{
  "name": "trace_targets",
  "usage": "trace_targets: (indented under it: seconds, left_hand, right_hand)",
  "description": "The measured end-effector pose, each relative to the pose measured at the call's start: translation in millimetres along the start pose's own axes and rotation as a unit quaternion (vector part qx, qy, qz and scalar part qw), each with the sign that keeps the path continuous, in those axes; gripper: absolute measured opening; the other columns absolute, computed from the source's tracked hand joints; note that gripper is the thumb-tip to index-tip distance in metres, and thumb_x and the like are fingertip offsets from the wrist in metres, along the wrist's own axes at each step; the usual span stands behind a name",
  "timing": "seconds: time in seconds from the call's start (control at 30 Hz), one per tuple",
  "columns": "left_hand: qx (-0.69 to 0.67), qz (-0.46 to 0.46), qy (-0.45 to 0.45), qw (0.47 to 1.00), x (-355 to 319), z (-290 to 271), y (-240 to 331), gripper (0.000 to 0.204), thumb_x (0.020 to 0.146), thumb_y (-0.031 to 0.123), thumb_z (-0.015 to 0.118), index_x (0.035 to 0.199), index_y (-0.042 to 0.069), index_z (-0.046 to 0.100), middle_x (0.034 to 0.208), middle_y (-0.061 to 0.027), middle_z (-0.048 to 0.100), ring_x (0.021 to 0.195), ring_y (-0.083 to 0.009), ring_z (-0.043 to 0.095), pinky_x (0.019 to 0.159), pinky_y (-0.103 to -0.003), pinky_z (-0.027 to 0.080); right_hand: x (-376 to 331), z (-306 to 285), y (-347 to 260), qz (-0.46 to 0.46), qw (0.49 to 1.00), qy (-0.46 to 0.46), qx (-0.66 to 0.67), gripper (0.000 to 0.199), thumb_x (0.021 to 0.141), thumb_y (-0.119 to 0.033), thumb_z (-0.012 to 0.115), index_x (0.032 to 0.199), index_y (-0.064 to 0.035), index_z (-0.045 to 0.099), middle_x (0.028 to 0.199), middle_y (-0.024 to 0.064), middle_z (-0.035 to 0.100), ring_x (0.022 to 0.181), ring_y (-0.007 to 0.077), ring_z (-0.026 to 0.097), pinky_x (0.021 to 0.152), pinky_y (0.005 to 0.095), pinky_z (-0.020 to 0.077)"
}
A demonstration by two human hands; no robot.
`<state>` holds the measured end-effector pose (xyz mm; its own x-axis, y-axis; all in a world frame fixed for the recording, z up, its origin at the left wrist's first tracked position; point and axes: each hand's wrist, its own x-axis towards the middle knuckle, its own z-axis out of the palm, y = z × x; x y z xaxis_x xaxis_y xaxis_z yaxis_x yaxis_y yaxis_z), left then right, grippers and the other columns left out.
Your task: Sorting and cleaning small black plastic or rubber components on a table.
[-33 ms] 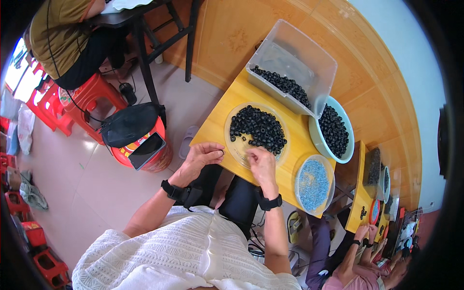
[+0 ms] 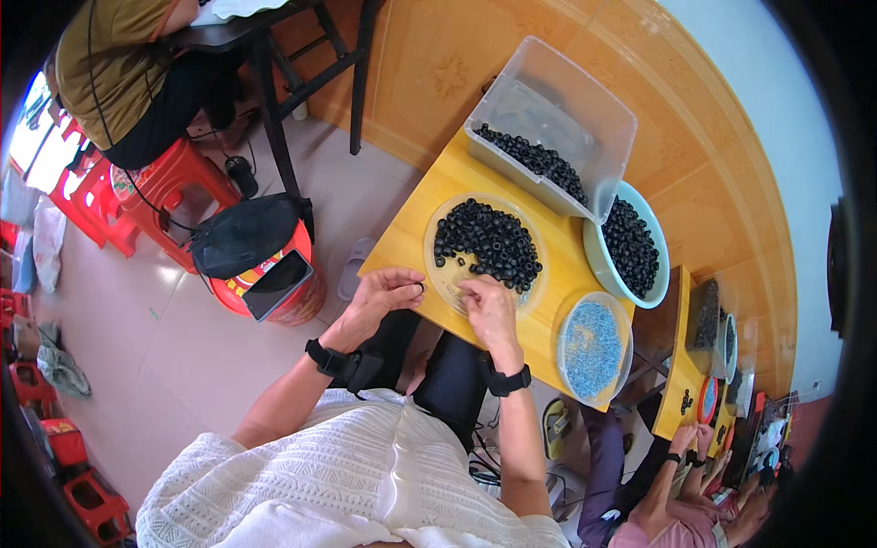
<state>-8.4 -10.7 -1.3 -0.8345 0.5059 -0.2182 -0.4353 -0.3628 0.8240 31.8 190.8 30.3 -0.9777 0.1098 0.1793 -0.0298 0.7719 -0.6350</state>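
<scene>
My left hand (image 2: 390,294) is closed in a pinch at the near left edge of the yellow table. Between its thumb and forefinger shows the dark edge of a small black piece (image 2: 421,287). Over the near rim of a round clear tray (image 2: 449,274), my right hand (image 2: 491,312) has its fingers drawn together; whatever they hold is too small to make out. A heap of small black ring-shaped pieces (image 2: 484,236) fills much of that tray, a few lying loose on its near left side.
Behind the tray stands a clear plastic bin (image 2: 557,119) with more black pieces. A pale bowl (image 2: 596,247) of them is to its right, nearer a round tub of small blue pieces (image 2: 592,352). A phone (image 2: 277,288) rests on a red bucket (image 2: 301,306) at left. Another person's hands (image 2: 690,438) work at right.
My right hand has shifted slightly left over the tray's near rim, its fingertips closer to my left hand. My left hand stays in place.
</scene>
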Motion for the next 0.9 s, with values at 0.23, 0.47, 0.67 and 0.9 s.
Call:
trace_targets:
  seconds: [0.23, 0.47, 0.67, 0.9]
  left_hand:
    - [-0.024, -0.003, -0.02, 1.0, 7.4, -7.3, -8.2, 0.018, 0.084, 0.004, 0.06, 0.101, 0.0, 0.059, 0.094, -0.0056, 0.061, 0.082, -0.015, 0.062, 0.076, -0.026, 0.051]
    - [0.016, -0.01, -0.006, 1.0, 7.7, -4.9, -6.7, 0.017, 0.084, 0.005, 0.06, 0.099, -0.001, 0.059, 0.09, -0.0073, 0.063, 0.078, -0.0154, 0.064, 0.072, -0.024, 0.052]
    - [0.028, -0.015, -0.007, 0.999, 6.9, -5.1, -6.2, 0.016, 0.084, 0.006, 0.06, 0.099, 0.0, 0.059, 0.089, -0.0058, 0.063, 0.078, -0.0144, 0.064, 0.073, -0.024, 0.052]
    - [0.035, -0.018, -0.017, 0.999, 6.1, -5.5, -5.5, 0.017, 0.084, 0.008, 0.06, 0.099, 0.002, 0.059, 0.089, -0.0038, 0.062, 0.078, -0.0129, 0.064, 0.075, -0.023, 0.051]
  right_hand:
    - [19.1, -1.5, -2.8, -0.102, 0.988, -0.103, -0.056, 0.024, 0.073, 0.0, 0.051, 0.09, -0.0081, 0.065, 0.083, 0.0137, 0.057, 0.081, 0.0328, 0.058, 0.07, 0.0406, 0.0463]
    - [21.1, -9.0, -2.5, -0.071, 0.988, -0.128, -0.047, 0.007, 0.07, 0.0, 0.054, 0.075, -0.0021, 0.058, 0.081, 0.0136, 0.058, 0.077, 0.034, 0.059, 0.067, 0.0409, 0.0468]
    - [20.3, -3.2, 14.2, 0.033, 0.998, -0.038, 0.029, 0.006, 0.069, 0.0, 0.061, 0.074, -0.0013, 0.059, 0.073, 0.0139, 0.059, 0.067, 0.0311, 0.06, 0.062, 0.0383, 0.0476]
    - [13.7, -2.3, 20.1, 0.007, 0.999, 0.036, -0.025, 0.009, 0.071, 0.001, 0.059, 0.078, -0.0011, 0.063, 0.073, 0.015, 0.059, 0.068, 0.0323, 0.06, 0.063, 0.0384, 0.0475]
